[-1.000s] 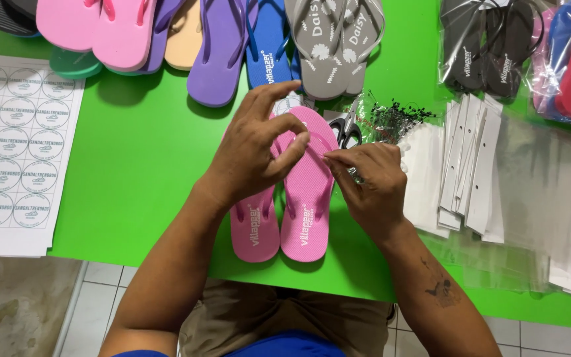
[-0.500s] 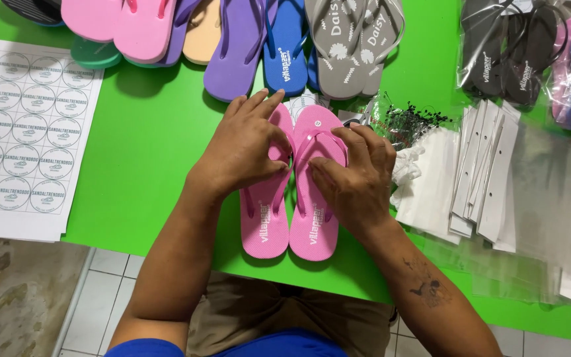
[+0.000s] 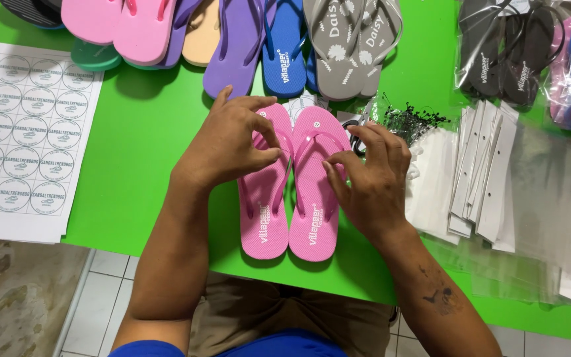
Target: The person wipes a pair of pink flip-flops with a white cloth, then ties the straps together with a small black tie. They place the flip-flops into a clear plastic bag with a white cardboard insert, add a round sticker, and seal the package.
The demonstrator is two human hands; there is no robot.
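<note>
Right at the near edge of the green surface (image 3: 147, 132), a pair of pink flip-flops (image 3: 290, 198) lies side by side, soles down, heels toward the person. The left hand (image 3: 229, 142) rests on the left flip-flop with fingers curled, thumb and forefinger pinching at its strap near the toe post. The right hand (image 3: 371, 175) lies half-open over the right flip-flop, fingertips touching the strap's outer side without a full grip. Behind them, along the far edge, a row of other flip-flops (image 3: 246, 39) in purple, blue, grey and pink overlaps; a sheet of round stickers (image 3: 21, 139) hangs over the left edge, and white card hangers (image 3: 484, 172) and clear bags (image 3: 550, 218) spread to the right. As a judgement: the heels sit so near the edge that a firm tug on a strap could slide a flip-flop off the surface, and uneven pressure could skew the pair out of line.
</note>
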